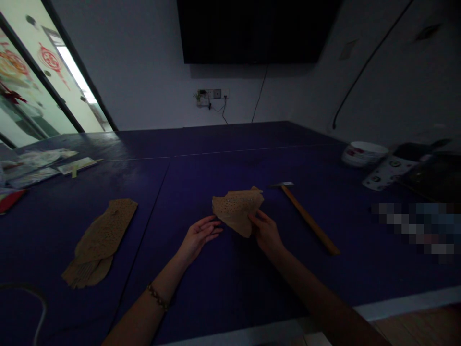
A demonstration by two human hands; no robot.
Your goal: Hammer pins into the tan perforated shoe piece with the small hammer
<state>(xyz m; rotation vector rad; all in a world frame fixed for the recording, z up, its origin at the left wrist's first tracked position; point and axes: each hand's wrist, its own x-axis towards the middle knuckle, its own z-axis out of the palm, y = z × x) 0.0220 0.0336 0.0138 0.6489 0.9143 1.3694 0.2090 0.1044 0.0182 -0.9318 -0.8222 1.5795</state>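
A torn, irregular piece of brown cardboard, dotted with small holes or marks, is raised above the blue table. My right hand grips it at its lower right edge, thumb on the near face. Beside the lower left edge is my left hand, fingers loosely stretched; whether a fingertip touches the cardboard I cannot tell. To the right lies a hammer with a wooden handle and metal head. More torn cardboard pieces overlap on the table at left.
The blue table has seams between its sections. Plastic-wrapped papers and a red item lie at far left. A pale curved tube is at lower left. White bowls and a patterned container stand at right.
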